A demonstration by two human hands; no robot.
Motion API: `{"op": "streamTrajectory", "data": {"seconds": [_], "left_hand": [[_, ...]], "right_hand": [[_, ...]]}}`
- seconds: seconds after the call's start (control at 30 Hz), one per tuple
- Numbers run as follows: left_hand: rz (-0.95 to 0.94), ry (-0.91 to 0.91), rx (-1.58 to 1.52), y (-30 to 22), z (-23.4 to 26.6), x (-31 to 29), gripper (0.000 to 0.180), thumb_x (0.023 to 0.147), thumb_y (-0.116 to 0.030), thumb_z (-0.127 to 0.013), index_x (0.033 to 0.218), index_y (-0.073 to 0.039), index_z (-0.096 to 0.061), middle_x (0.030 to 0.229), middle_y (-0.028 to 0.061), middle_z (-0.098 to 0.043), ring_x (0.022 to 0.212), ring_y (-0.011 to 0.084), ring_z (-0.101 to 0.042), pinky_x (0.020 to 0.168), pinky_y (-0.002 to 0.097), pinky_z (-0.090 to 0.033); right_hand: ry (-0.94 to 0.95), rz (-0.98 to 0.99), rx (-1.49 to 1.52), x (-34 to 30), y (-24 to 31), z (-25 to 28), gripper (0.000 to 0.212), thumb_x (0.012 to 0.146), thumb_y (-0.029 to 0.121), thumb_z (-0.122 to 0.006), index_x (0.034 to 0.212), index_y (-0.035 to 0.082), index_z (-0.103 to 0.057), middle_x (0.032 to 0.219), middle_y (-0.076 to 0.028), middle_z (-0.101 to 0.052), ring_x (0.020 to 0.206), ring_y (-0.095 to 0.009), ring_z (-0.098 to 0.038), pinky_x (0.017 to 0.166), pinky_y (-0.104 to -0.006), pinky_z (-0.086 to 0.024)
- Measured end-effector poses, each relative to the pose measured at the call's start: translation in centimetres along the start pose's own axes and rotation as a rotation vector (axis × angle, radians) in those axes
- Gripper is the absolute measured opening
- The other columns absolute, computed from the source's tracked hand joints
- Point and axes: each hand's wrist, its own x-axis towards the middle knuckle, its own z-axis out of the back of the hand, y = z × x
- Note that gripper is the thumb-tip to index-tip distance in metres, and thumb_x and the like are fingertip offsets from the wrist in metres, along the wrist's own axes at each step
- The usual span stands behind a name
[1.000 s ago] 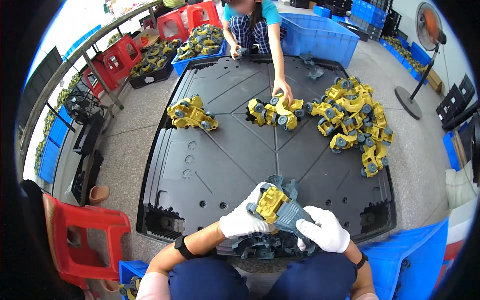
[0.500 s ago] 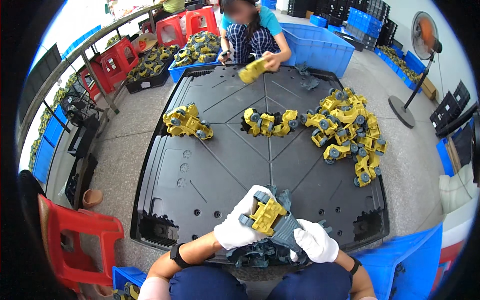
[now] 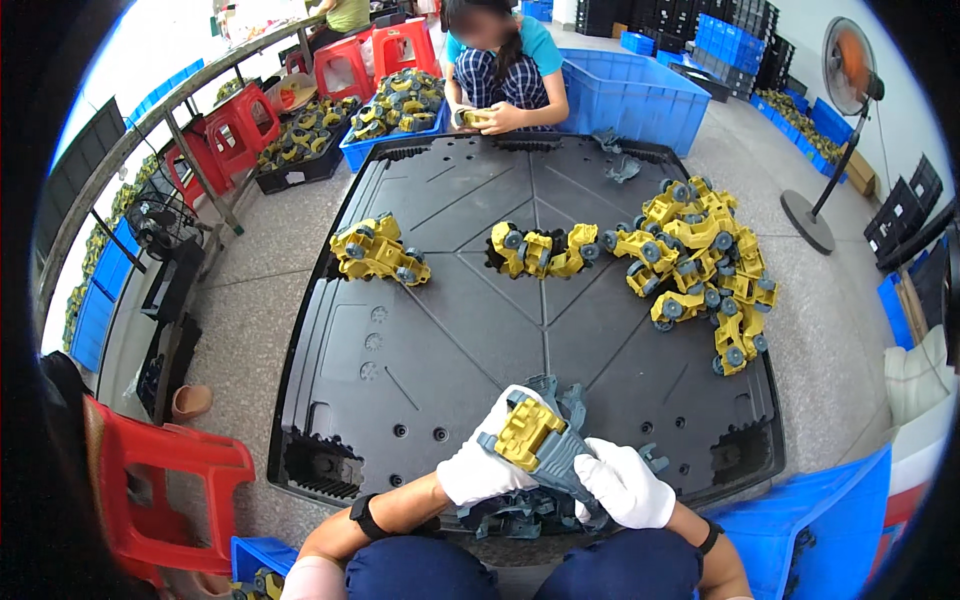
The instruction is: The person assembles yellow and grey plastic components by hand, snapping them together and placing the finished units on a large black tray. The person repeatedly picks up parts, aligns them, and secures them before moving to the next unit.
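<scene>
Grooved black plastic table (image 3: 450, 350); gloved left hand (image 3: 480, 466) and right hand (image 3: 636, 488) curl snugly around a ribbed yellow-grey toy (image 3: 552, 455).

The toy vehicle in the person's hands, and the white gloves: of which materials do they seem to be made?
Toy vehicle: probably moulded plastic, low sheen, judging by its even yellow and grey colouring and ribbed shape. White gloves: likely matt fabric, fitting closely without shine; weave unclear.

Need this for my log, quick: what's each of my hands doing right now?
Left hand: closed, holding the toy car near its yellow end.
Right hand: closed, holding the same toy car's gray end.
</scene>
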Motion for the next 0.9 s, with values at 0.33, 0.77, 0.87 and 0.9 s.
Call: {"op": "streamTrajectory", "data": {"seconds": [0.33, 0.77, 0.87, 0.9], "left_hand": [[-0.109, 0.011, 0.268, -1.9, -0.6, 0.2, 0.068, 0.071, -0.010, -0.083, 0.128, -0.009, -0.046, 0.119, 0.0056, -0.059, 0.110, 0.0149, -0.055, 0.098, 0.0313, -0.044], [0.147, -0.006, -0.630, -2.4, -1.5, 0.7, 0.064, 0.073, 0.000, -0.067, 0.133, -0.009, -0.050, 0.126, 0.0058, -0.061, 0.117, 0.0216, -0.057, 0.105, 0.0392, -0.043], [0.146, -0.066, -0.713, -2.4, -0.9, 0.9, 0.064, 0.073, 0.001, -0.066, 0.134, -0.008, -0.050, 0.127, 0.0058, -0.060, 0.119, 0.0216, -0.056, 0.106, 0.0396, -0.042], [0.135, -0.042, -0.724, -2.6, -0.6, 0.7, 0.063, 0.075, 0.001, -0.066, 0.135, -0.008, -0.049, 0.128, 0.0061, -0.060, 0.120, 0.0220, -0.056, 0.107, 0.0400, -0.041]], "right_hand": [[-0.089, 0.088, -0.001, 0.6, -1.7, -0.6, 0.030, 0.104, 0.024, -0.047, 0.108, -0.004, -0.055, 0.070, -0.001, -0.053, 0.064, -0.007, -0.050, 0.058, -0.0258, -0.042], [-0.620, 0.743, -0.632, 6.2, -1.3, -0.7, 0.036, 0.093, 0.011, -0.051, 0.128, 0.003, -0.056, 0.129, -0.022, -0.050, 0.115, -0.037, -0.049, 0.103, -0.0448, -0.037], [-0.569, 0.724, -0.561, 8.2, -2.5, -0.7, 0.034, 0.095, 0.009, -0.048, 0.128, 0.003, -0.056, 0.129, -0.021, -0.050, 0.114, -0.036, -0.050, 0.103, -0.0429, -0.038], [-0.514, 0.763, -0.478, 8.6, -2.7, -0.9, 0.034, 0.096, 0.008, -0.047, 0.129, 0.003, -0.054, 0.129, -0.019, -0.050, 0.113, -0.032, -0.052, 0.103, -0.0394, -0.039]]}}
